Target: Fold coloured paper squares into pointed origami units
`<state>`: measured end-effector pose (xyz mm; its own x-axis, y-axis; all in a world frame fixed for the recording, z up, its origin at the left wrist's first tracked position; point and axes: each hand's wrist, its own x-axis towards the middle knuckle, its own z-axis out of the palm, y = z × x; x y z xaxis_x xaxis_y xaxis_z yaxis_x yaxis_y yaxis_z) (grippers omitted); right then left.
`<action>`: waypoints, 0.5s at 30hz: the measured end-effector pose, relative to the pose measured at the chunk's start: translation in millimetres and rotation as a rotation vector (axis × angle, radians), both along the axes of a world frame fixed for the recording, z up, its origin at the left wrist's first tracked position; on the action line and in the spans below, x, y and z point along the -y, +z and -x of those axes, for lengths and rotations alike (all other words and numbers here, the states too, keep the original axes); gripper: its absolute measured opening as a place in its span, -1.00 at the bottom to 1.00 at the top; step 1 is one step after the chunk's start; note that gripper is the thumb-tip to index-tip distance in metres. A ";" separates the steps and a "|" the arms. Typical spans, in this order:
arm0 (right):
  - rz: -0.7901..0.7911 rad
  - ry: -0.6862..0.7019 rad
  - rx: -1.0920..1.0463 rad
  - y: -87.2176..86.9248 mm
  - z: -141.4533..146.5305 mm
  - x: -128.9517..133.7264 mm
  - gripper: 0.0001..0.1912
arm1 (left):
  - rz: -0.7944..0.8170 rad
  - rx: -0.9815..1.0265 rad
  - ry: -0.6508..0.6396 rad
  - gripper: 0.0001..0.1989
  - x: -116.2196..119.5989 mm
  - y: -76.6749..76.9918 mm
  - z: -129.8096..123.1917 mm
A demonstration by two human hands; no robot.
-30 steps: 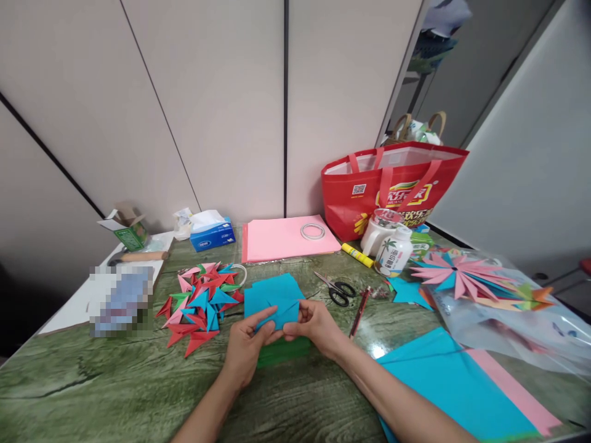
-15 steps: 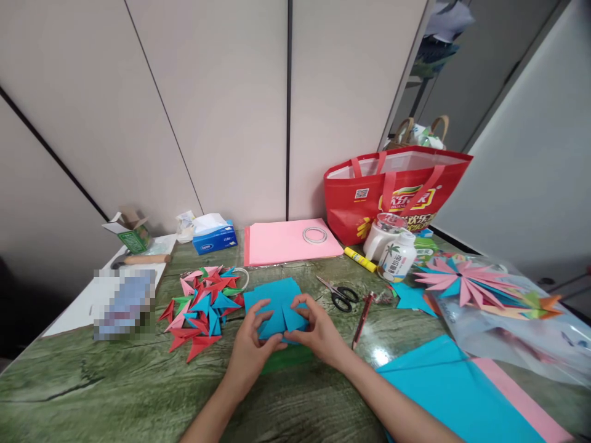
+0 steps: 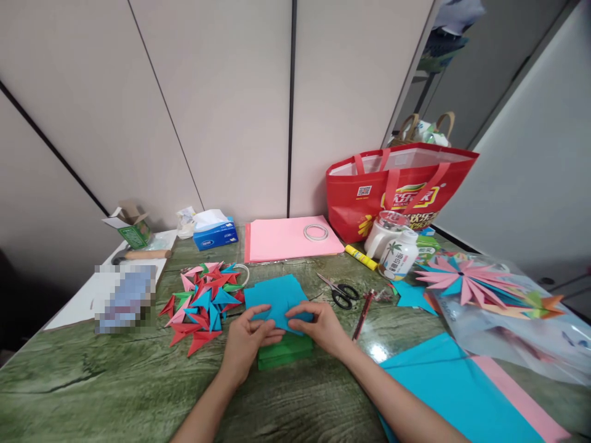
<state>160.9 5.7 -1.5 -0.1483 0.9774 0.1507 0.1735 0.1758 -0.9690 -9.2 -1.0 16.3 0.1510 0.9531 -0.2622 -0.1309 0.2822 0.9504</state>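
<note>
By the pale wall [image 3: 231, 111] I see a red shopping bag [image 3: 348, 206], a white mug [image 3: 377, 239] and a white bottle [image 3: 398, 258] in front of it; farther left sit a blue tissue box [image 3: 217, 236] and an open green carton [image 3: 133, 234].

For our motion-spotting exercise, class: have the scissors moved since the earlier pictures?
No; the scissors lie in the same place relative to the pink paper stack.

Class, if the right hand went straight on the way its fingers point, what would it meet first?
Past the blue paper it holds, the right hand would probably meet the left hand first, though their exact depth is unclear.
</note>
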 end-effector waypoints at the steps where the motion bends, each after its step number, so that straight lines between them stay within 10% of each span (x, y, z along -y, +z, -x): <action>1: -0.001 -0.001 0.001 0.1 -0.5 -0.3 -0.85 | -0.008 0.004 -0.010 -0.51 0.4 0.5 0.4; 15: 0.009 -0.021 -0.012 1.9 -0.3 0.1 -0.84 | -0.057 0.052 0.032 -0.48 -1.2 1.3 1.0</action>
